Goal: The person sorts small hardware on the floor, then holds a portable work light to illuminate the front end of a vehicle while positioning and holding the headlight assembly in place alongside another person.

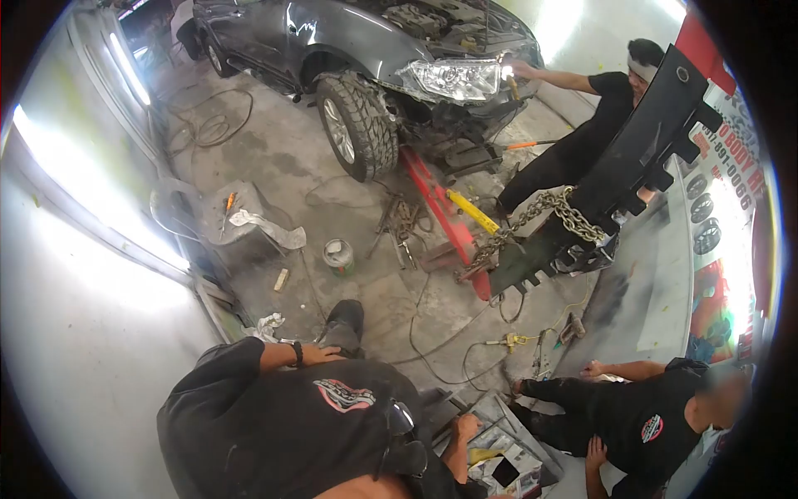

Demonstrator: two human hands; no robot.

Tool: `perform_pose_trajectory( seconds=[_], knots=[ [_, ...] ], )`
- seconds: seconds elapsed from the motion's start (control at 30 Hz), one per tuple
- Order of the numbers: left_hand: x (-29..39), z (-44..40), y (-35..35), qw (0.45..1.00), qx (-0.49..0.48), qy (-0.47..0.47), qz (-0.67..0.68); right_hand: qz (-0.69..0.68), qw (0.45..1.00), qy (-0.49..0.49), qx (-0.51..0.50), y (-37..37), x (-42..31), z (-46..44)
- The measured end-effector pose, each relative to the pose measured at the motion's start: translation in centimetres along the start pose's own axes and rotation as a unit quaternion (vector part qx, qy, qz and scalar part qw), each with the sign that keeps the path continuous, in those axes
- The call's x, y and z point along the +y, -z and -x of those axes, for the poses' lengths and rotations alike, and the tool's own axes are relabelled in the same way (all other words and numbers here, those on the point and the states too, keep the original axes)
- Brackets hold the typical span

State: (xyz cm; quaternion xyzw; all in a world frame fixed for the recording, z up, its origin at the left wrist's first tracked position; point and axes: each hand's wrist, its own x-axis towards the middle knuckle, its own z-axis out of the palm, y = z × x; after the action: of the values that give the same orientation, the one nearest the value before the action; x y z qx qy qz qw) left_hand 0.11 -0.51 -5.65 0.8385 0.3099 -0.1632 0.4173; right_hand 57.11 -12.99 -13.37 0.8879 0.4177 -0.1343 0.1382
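My left hand (322, 355), with a dark band at the wrist, lies on my lap below my dark shoe (345, 318). Its fingers look stretched out, and no object shows in it. Toward the lower right, my right hand (468, 427) is beside a grey cart (542, 464). The small size and angle hide how its fingers are set. On the cart are printed paper sheets (525, 459), a yellow item (484, 456) and a black square (504, 472). Sunglasses (401, 418) hang on the front of my black shirt.
Ahead stands a dark car with its front end stripped, showing a headlight (461, 79) and wheel (357, 125). A person (611, 100) reaches toward the headlight. Another person (648, 416) sits at right. A red beam (440, 216), chain (569, 212), can (338, 256) and cables lie between.
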Motion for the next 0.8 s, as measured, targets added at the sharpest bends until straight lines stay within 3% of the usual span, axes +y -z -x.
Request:
perform_pose_trajectory(
  seconds=[0.03,0.13,0.2,0.43,0.57,0.63,0.67,0.7,0.73,0.77,0.8],
  knots=[
    [2.4,1.1,2.5,0.997,-0.043,0.048,0.03,0.003,1.0,0.009,0.012,-1.1,0.4,-0.4],
    [-2.0,-1.0,-1.4,0.999,-0.012,0.014,0.035,0.032,0.995,0.092,0.038,-0.4,1.1,-0.4],
    [-3.7,-1.7,-4.0,0.997,0.074,-0.031,-0.019,0.075,0.987,0.14,0.029,0.8,0.7,0.7],
    [1.6,0.1,1.3,0.98,-0.049,0.193,0.016,0.135,0.968,0.211,0.03,-0.3,2.3,-0.9],
    [-1.2,0.0,-4.3,0.976,0.09,0.163,0.116,0.154,0.97,0.187,0.006,-2.0,4.0,-2.8],
    [1.2,0.6,-2.8,0.952,-0.005,0.271,0.144,0.157,0.955,0.251,0.023,-0.7,3.4,-3.0],
    [1.6,0.9,-2.8,0.952,0.015,0.267,0.145,0.153,0.952,0.263,0.024,-0.2,3.3,-1.8],
    [1.6,1.6,-3.7,0.957,0.02,0.254,0.139,0.098,0.964,0.246,-0.031,4.0,1.2,0.0],
    [-2.3,1.7,-8.6,0.956,0.151,0.193,0.162,0.044,0.975,0.217,-0.002,1.4,1.0,0.5],
    [-4.1,2.7,-9.0,0.957,0.16,0.182,0.161,-0.107,0.977,0.186,0.015,0.0,1.0,0.3],
    [-4.5,3.0,-7.4,0.958,0.127,0.208,0.152,-0.106,0.982,0.152,0.023,2.4,-0.4,1.9]
  ],
)
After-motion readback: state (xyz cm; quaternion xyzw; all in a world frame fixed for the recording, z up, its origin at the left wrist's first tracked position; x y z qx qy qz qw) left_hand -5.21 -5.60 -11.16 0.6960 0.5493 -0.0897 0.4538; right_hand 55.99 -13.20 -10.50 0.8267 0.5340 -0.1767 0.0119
